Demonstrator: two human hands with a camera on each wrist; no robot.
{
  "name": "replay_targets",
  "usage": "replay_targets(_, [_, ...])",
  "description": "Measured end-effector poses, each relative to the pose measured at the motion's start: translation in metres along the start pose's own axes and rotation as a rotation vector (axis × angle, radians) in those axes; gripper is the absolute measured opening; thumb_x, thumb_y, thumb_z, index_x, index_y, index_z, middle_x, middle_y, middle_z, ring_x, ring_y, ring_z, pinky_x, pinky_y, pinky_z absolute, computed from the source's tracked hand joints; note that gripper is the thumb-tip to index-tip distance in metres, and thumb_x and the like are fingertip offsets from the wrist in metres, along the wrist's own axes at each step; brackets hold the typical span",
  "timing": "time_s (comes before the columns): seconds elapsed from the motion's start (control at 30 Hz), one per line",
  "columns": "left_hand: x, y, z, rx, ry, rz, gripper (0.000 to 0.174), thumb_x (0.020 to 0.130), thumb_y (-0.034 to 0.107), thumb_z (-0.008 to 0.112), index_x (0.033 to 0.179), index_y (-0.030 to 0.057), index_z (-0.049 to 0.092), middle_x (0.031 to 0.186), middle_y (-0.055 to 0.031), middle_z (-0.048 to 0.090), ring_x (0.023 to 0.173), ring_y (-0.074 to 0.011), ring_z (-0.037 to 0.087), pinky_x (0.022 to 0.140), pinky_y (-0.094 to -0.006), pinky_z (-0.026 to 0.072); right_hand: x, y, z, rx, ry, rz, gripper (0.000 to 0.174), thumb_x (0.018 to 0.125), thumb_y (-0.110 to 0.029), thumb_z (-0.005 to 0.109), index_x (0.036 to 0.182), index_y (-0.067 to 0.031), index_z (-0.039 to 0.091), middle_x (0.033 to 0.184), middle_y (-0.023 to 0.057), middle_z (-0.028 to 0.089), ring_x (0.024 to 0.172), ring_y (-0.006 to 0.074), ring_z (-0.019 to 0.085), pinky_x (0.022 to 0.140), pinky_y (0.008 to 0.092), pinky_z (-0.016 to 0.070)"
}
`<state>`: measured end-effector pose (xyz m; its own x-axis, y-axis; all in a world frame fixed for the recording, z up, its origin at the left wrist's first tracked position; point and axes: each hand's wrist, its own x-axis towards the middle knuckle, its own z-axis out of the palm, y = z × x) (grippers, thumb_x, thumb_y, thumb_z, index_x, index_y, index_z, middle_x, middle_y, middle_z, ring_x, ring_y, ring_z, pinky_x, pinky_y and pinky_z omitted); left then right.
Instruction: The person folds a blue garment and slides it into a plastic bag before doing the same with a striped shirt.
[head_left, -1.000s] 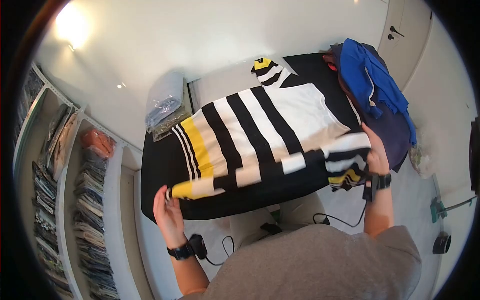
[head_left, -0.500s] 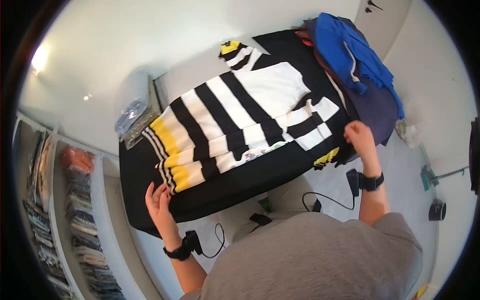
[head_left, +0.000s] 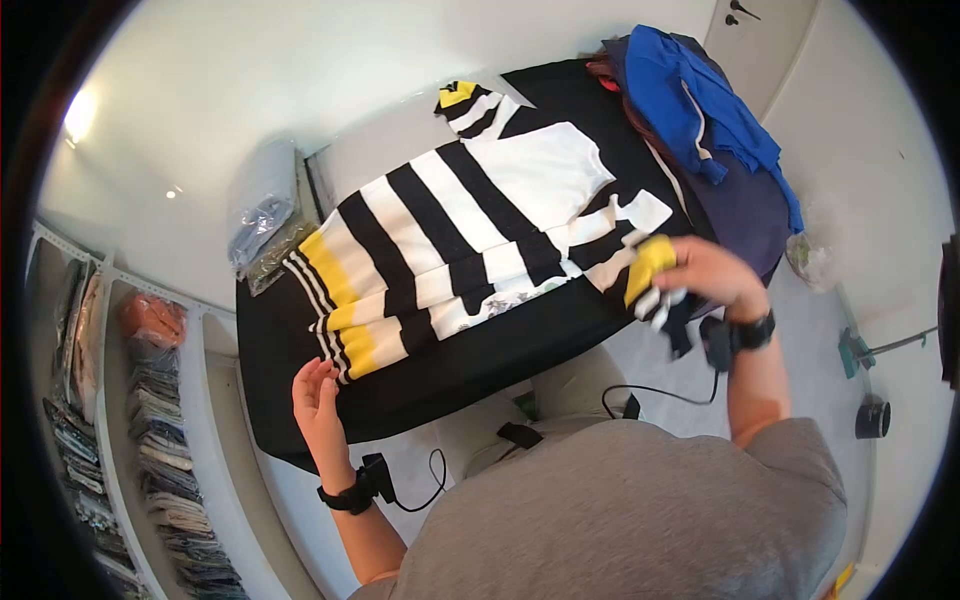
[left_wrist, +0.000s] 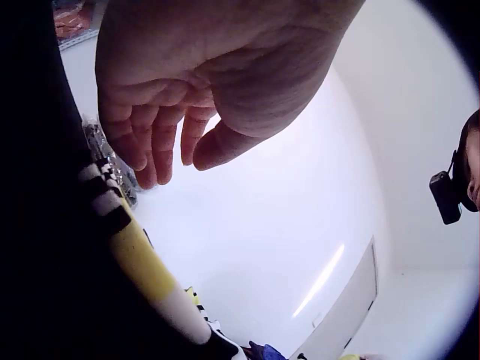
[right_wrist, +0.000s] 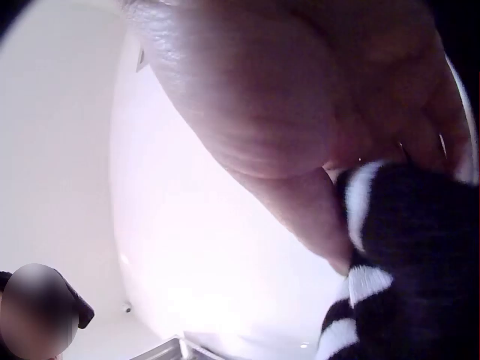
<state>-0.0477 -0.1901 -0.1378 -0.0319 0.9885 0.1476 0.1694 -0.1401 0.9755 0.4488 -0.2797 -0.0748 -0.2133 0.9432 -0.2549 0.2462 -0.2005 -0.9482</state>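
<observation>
A knit sweater (head_left: pixel 460 205) with black, white, beige and yellow stripes lies across a black-covered table (head_left: pixel 480 370). Its near side is folded over toward the middle, and a patch of floral fabric (head_left: pixel 515 298) shows along that fold. My right hand (head_left: pixel 715 272) pinches the near sleeve's yellow cuff (head_left: pixel 650 262), lifted at the table's right edge. In the right wrist view, black and white striped knit (right_wrist: pixel 367 285) hangs at the thumb and fingers. My left hand (head_left: pixel 320 405) is by the hem's corner, fingers loosely bent; the left wrist view shows nothing between fingers and thumb.
Blue and dark garments (head_left: pixel 690 100) are heaped at the table's far right. Plastic-wrapped clothes (head_left: pixel 265 210) lie at the far left. Shelves of packed clothing (head_left: pixel 170 430) stand to the left. A cable (head_left: pixel 660 392) runs from the right wrist camera.
The near side and sleeve were laid onto the sweater as both hands let go. The right hand then took hold of the yellow cuff and raised it. The left hand stayed by the hem.
</observation>
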Motion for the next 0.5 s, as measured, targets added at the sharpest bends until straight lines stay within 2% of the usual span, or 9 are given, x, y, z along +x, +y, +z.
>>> replay_targets(0.03, [0.006,0.005,0.001,-0.017,0.003,0.014,0.029,0.092,0.003,0.048,0.121,0.0000,0.050,0.111,-0.0095,0.059,0.099,-0.0145,0.057,0.085,-0.0246,0.0434,0.010,-0.029,-0.007,-0.071,0.065,0.047,0.025,0.087,-0.012,0.062,0.110,-0.0043,0.063,0.101,0.0013,0.066,0.090,0.0093,0.059,0.082,0.0253,0.0460])
replay_targets(0.1, [0.021,0.011,0.000,0.020,-0.002,0.045,0.029,0.091,0.002,0.048,0.120,-0.0007,0.050,0.111,-0.0097,0.059,0.099,-0.0146,0.056,0.088,-0.0254,0.0429,0.048,-0.050,-0.024,-0.013,0.166,-0.162,0.024,0.088,-0.014,0.060,0.110,-0.0034,0.063,0.101,0.0026,0.066,0.092,0.0108,0.060,0.082,0.0262,0.0465])
replay_targets(0.13, [0.027,0.014,0.001,0.037,-0.011,0.057,0.029,0.091,0.001,0.048,0.120,-0.0008,0.050,0.111,-0.0095,0.058,0.099,-0.0145,0.056,0.088,-0.0255,0.0427,0.072,-0.056,-0.039,0.011,0.156,-0.260,0.027,0.089,-0.015,0.059,0.113,-0.0033,0.060,0.106,0.0039,0.064,0.096,0.0116,0.059,0.085,0.0259,0.0455])
replay_targets(0.2, [0.037,0.019,0.005,0.037,-0.025,0.059,0.030,0.089,0.000,0.048,0.119,-0.0011,0.050,0.111,-0.0091,0.058,0.100,-0.0142,0.055,0.090,-0.0261,0.0420,0.118,-0.061,-0.058,0.227,0.177,-0.489,0.044,0.095,-0.027,0.052,0.130,-0.0029,0.045,0.125,0.0066,0.054,0.113,0.0155,0.052,0.097,0.0313,0.0394])
replay_targets(0.23, [0.039,0.019,0.005,0.038,-0.025,0.061,0.030,0.089,0.000,0.048,0.119,-0.0011,0.050,0.111,-0.0091,0.058,0.100,-0.0142,0.055,0.090,-0.0261,0.0420,0.138,-0.057,-0.070,0.234,0.256,-0.486,0.050,0.095,-0.033,0.051,0.135,-0.0037,0.040,0.130,0.0064,0.051,0.117,0.0170,0.050,0.098,0.0325,0.0385])
replay_targets(0.33, [0.049,0.008,0.001,0.098,-0.075,0.068,0.030,0.089,0.000,0.049,0.119,-0.0006,0.051,0.111,-0.0091,0.058,0.102,-0.0154,0.054,0.090,-0.0270,0.0418,0.135,-0.058,-0.075,0.049,0.401,-0.330,0.044,0.094,-0.033,0.053,0.127,-0.0042,0.050,0.121,0.0055,0.057,0.110,0.0151,0.054,0.092,0.0297,0.0412])
replay_targets(0.4, [0.052,-0.002,-0.005,0.200,-0.147,0.121,0.032,0.088,0.002,0.052,0.119,0.0001,0.051,0.111,-0.0092,0.058,0.104,-0.0171,0.054,0.091,-0.0282,0.0421,0.126,-0.037,-0.089,-0.353,0.433,-0.059,0.036,0.092,-0.032,0.055,0.113,-0.0037,0.061,0.107,0.0040,0.062,0.096,0.0123,0.056,0.082,0.0257,0.0433])
replay_targets(0.43, [0.053,-0.004,-0.009,0.195,-0.151,0.113,0.032,0.088,0.002,0.052,0.119,0.0001,0.051,0.111,-0.0092,0.058,0.104,-0.0171,0.054,0.091,-0.0282,0.0421,0.122,-0.017,-0.097,-0.321,0.454,-0.083,0.028,0.090,-0.029,0.057,0.098,-0.0033,0.066,0.090,0.0019,0.064,0.080,0.0100,0.055,0.072,0.0235,0.0432])
replay_targets(0.5, [0.055,0.000,-0.013,0.294,-0.207,0.030,0.034,0.086,0.002,0.055,0.120,0.0009,0.052,0.111,-0.0098,0.058,0.106,-0.0184,0.054,0.090,-0.0292,0.0427,0.104,0.012,-0.105,-0.351,0.515,0.031,0.024,0.088,-0.026,0.059,0.095,-0.0034,0.066,0.084,0.0009,0.064,0.075,0.0094,0.054,0.067,0.0231,0.0429])
